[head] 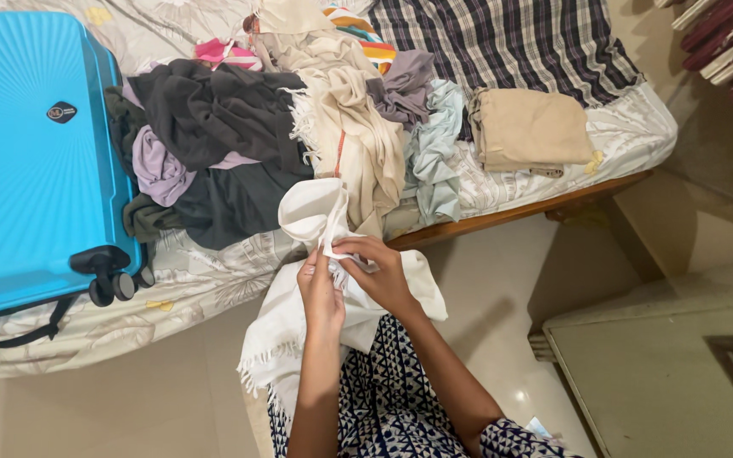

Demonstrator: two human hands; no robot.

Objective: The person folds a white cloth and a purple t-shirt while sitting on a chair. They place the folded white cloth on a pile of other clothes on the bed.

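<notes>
Both hands, left hand point(321, 293) and right hand point(381, 273), pinch a white fringed scarf point(299, 331) at lower centre, before the clothes pile point(299, 127) and blue suitcase point(27, 161) on the bed point(629, 127).

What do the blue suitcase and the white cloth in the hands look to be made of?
The suitcase looks like hard moulded plastic with a satin sheen: rigid ribs fan across its shell. The white cloth, pinched by the left hand and right hand, looks like soft matte woven fabric, probably cotton, draping limply with a fringed edge.
</notes>
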